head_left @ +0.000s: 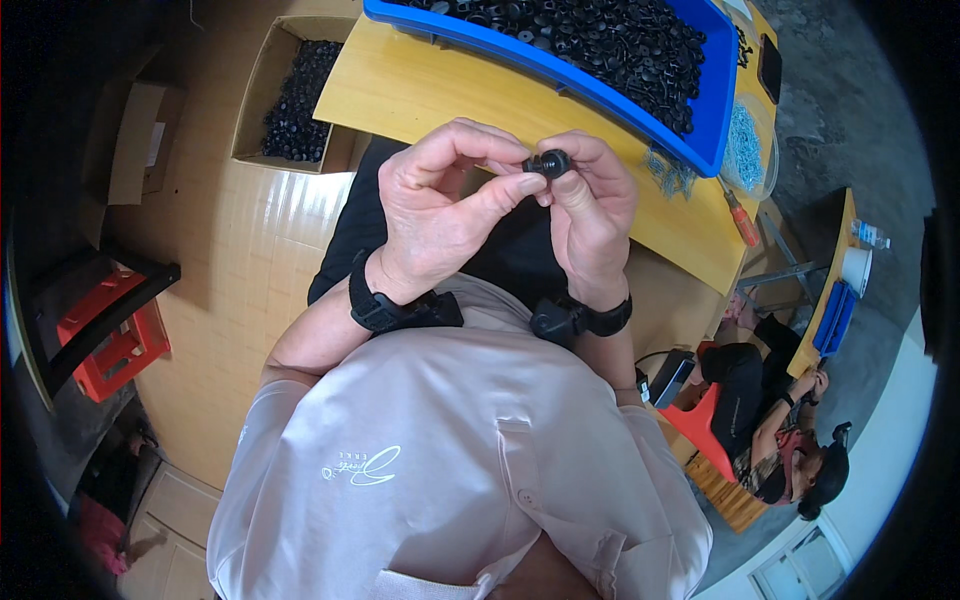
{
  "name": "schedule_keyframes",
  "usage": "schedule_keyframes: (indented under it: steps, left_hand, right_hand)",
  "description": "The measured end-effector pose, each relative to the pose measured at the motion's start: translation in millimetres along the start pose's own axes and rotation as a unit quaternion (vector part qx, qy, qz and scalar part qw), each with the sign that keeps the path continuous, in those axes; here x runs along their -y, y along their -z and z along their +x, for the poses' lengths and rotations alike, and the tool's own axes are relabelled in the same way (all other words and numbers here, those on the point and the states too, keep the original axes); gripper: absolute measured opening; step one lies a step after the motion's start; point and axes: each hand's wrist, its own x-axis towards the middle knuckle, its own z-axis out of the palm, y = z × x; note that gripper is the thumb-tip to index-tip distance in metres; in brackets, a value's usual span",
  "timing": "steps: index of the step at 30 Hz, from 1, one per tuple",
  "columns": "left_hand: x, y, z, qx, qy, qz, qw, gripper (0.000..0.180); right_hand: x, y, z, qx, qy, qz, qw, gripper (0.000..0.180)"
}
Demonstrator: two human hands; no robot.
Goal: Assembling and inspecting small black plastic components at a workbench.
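Above my lap, both hands meet at a small black plastic piece (549, 164) with a rounded end. My left hand (432, 205) pinches its left end between thumb and fingers. From the other side, my right hand (594, 208) grips the rounded end with thumb and bent fingers. Whether this is one piece or two fitted together, I cannot tell. Just beyond my hands, a blue tray (720, 90) full of similar small black parts stands on the yellow table (400, 85).
Silvery screws (672, 172) lie beside the tray, near a clear tub of screws (743, 150), an orange-handled screwdriver (742, 220) and a phone (769, 68). A cardboard box (248, 105) of black parts stands left. Another person (770, 440) sits at right by a second table (828, 290).
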Motion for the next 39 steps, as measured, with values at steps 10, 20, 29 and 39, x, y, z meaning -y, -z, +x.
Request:
schedule_keyframes:
  steps: [10, 20, 29, 39]
  left_hand:
    - [-2.8, -1.9, 0.6, -0.005, 0.016, -0.005, 1.000, 0.019]
    - [-2.4, -2.6, 1.0, -0.009, -0.019, 0.029, 0.999, 0.016]
    - [-3.5, -2.3, 1.0, -0.019, -0.036, 0.071, 0.997, 0.014]
    - [-6.6, 1.9, 1.2, 0.003, -0.043, 0.127, 0.991, 0.017]
  right_hand:
    - [2.2, -0.8, 0.7, -0.005, 0.010, -0.035, 0.999, 0.017]
    - [-4.5, -0.5, 1.2, -0.010, 0.000, 0.062, 0.998, 0.021]
    - [-6.2, -0.4, 2.3, 0.002, 0.002, 0.050, 0.999, 0.019]
    - [-1.9, -0.6, 4.8, 0.024, 0.037, -0.025, 0.999, 0.018]
